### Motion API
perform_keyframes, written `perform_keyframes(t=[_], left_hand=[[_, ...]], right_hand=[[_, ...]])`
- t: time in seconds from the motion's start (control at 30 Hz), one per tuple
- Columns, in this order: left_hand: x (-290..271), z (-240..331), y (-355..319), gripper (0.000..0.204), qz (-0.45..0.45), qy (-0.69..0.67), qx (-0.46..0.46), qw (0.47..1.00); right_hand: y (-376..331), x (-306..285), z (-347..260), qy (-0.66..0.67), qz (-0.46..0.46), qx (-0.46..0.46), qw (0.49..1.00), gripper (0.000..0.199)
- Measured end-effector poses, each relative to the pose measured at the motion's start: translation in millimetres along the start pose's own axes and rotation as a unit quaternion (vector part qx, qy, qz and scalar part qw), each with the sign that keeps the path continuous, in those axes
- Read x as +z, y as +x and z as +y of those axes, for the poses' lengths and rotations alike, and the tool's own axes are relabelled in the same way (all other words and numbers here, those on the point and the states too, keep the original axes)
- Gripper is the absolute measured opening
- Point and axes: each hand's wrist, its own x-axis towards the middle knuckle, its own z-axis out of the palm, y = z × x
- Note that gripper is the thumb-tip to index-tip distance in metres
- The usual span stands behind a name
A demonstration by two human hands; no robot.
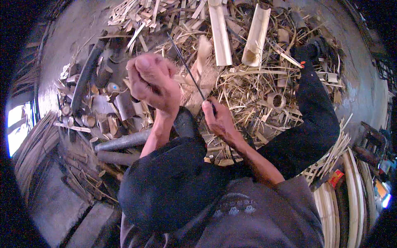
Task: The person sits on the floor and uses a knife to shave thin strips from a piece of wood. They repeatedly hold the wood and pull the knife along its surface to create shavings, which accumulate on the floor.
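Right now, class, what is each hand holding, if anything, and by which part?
The right hand grips a knife by its handle end. The left hand is curled; whether it holds anything cannot be told.

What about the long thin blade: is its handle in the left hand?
No, the right hand grips the handle of the long thin blade.

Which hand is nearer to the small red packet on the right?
Right. The right hand, holding a thin blade, is left of the packet and farther forward, across the right leg. The left hand, curled, is farther left and forward.
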Motion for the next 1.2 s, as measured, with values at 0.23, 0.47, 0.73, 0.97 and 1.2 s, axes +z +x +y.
perform_keyframes(t=[0.23, 0.47, 0.73, 0.97, 1.2], left_hand=[[-12.5, 9.5, -6.4, 0.039, 0.012, 0.035, -0.032, 0.999], [-8.1, 2.1, -15.0, 0.038, -0.013, 0.007, 0.003, 1.0], [-0.4, 8.8, -14.6, 0.038, -0.037, 0.024, 0.033, 0.999], [-15.9, 1.5, -6.6, 0.038, 0.004, 0.07, 0.063, 0.996], [-23.0, -3.0, -17.7, 0.043, 0.094, 0.238, 0.097, 0.962]], right_hand=[[-9.7, 7.6, 25.7, 0.047, 0.005, -0.231, 0.972, 0.02], [7.6, 16.6, 90.3, -0.023, -0.012, 0.021, 0.999, 0.057], [17.2, 16.7, 77.2, -0.06, 0.012, 0.017, 0.998, 0.058], [-0.3, 13.9, 27.1, -0.033, -0.008, -0.034, 0.999, 0.041], [-14.4, 0.4, -31.5, 0.079, -0.011, -0.17, 0.982, 0.03]])
